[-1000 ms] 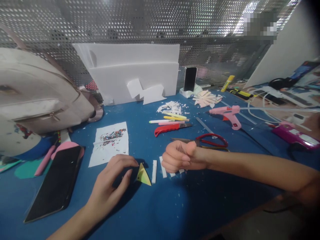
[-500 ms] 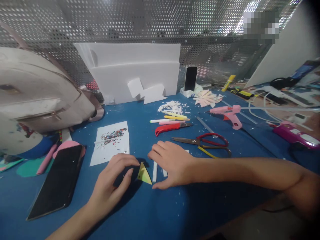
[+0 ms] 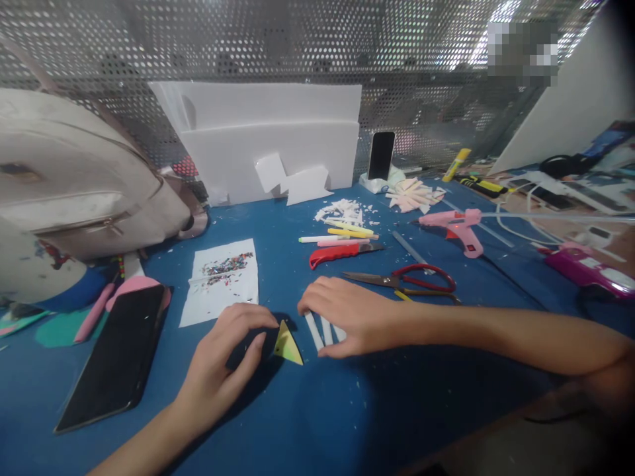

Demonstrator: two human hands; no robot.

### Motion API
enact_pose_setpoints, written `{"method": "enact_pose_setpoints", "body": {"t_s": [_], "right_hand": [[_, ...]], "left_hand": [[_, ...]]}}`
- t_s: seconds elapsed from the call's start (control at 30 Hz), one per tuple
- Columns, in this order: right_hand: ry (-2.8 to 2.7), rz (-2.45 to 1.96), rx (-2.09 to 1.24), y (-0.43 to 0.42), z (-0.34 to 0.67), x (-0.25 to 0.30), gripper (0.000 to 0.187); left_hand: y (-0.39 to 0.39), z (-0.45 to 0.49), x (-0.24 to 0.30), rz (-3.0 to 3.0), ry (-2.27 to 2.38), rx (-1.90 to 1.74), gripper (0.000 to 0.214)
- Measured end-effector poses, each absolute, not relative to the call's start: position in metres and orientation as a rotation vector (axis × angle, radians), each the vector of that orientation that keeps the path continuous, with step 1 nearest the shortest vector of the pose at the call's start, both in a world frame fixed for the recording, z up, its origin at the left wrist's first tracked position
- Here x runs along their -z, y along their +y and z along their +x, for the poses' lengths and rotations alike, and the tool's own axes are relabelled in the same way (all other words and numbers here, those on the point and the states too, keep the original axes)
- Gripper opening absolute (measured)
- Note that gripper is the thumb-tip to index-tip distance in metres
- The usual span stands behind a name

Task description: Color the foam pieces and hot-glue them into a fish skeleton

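Your left hand rests on the blue counter with its fingers loosely curled. The tips of the thumb and forefinger meet the left edge of a small yellow-green triangular piece. From this view you cannot tell whether they pinch the piece or only steady it. The piece sits near the counter's front, between your two hands, with its point towards you.

Your right hand lies open, palm down, with nothing gripped. Its fingers reach left over a few short white foam strips, which lie side by side just right of the triangular piece. The fingertips touch the strips' far ends.

Behind your right hand lie red-handled scissors, a red utility knife and some coloured markers. A pink glue gun sits farther right. To the left, a white paper sheet carries coloured specks. A dark phone lies face up beside it, near a beige backpack. White foam boards lean on the perforated metal screen at the back.
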State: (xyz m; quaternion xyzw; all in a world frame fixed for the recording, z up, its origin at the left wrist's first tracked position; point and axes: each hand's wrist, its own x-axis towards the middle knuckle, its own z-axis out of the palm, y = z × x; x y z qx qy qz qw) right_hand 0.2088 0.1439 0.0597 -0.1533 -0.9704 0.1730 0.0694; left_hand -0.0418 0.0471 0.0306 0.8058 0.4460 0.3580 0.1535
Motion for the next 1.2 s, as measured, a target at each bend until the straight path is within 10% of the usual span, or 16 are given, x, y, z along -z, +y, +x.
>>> {"method": "enact_pose_setpoints", "body": {"t_s": [0.2,0.9,1.2], "right_hand": [[-2.92,-0.401,-0.482,0.143,0.186,-0.056,0.071],[-3.012,-0.431,-0.463,0.144,0.176,-0.068,0.054],[-2.873,-0.379,0.045,0.153,0.165,-0.065,0.039]], "left_hand": [[0.046,-0.042,-0.034,2.318,1.307,-1.113,0.023],[0.047,-0.041,-0.035,2.301,1.311,-1.14,0.021],[0.051,-0.038,-0.026,2.042,1.53,-1.137,0.019]]}}
